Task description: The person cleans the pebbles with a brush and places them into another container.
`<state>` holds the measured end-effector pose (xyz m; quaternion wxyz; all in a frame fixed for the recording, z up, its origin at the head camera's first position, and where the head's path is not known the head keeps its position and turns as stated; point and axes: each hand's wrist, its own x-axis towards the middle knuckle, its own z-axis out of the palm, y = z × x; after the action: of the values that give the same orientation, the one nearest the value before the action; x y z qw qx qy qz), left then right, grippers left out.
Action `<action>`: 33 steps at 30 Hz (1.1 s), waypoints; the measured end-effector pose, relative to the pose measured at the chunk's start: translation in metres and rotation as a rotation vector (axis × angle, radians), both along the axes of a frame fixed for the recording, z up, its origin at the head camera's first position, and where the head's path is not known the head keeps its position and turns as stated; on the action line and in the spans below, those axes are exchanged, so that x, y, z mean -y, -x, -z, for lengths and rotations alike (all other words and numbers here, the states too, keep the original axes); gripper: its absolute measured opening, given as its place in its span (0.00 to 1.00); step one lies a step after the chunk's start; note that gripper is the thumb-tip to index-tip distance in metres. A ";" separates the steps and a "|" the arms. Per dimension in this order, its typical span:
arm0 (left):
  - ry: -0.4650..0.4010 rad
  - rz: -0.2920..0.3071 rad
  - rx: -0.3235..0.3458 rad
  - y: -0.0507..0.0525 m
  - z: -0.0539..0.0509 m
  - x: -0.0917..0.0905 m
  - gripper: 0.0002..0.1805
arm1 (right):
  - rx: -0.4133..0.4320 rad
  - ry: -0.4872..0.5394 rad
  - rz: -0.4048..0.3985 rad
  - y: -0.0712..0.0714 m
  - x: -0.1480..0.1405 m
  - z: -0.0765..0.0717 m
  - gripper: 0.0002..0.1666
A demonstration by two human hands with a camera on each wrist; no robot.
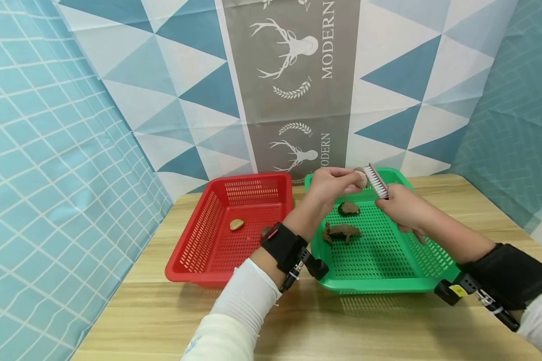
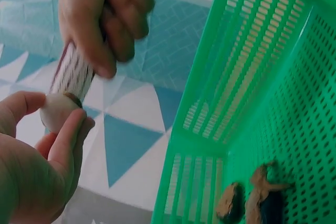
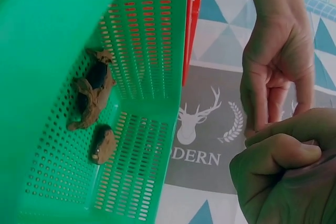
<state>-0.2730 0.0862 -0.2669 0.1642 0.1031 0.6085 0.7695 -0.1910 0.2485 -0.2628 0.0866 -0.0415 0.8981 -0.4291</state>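
My left hand pinches a pale, rounded stone between thumb and fingers, above the far part of the green basket. A brownish patch shows on the stone's edge. My right hand grips a scrub brush with white bristles and a pinkish back. The bristles meet the stone's side in the left wrist view. Below both hands, in the green basket, lie dark stones caked with brown mud: a smaller one and a longer muddy clump. In the right wrist view my right fist hides the brush.
Left of the green basket stands a red basket, holding a tan stone and a darker stone partly covered by my left wrist. Both baskets rest on a wood-grain table. A patterned cloth wall rises behind.
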 end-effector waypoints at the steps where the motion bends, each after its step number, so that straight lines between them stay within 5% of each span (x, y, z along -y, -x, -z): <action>1: 0.007 0.018 0.002 -0.001 -0.001 0.000 0.09 | -0.004 0.000 0.002 0.001 0.000 0.000 0.28; 13: 0.034 0.120 0.031 -0.008 -0.001 -0.001 0.13 | 0.014 -0.014 0.022 0.008 0.001 -0.002 0.25; 21: -0.069 0.024 0.081 -0.004 0.007 0.002 0.11 | -0.008 -0.050 0.024 0.005 0.006 0.004 0.24; 33: -0.165 -0.032 0.066 -0.006 0.012 0.000 0.07 | 0.008 -0.036 0.024 -0.005 0.010 0.005 0.29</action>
<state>-0.2673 0.0860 -0.2789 0.1626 0.0810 0.5388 0.8226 -0.1863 0.2381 -0.2679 0.0857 -0.0276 0.9058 -0.4141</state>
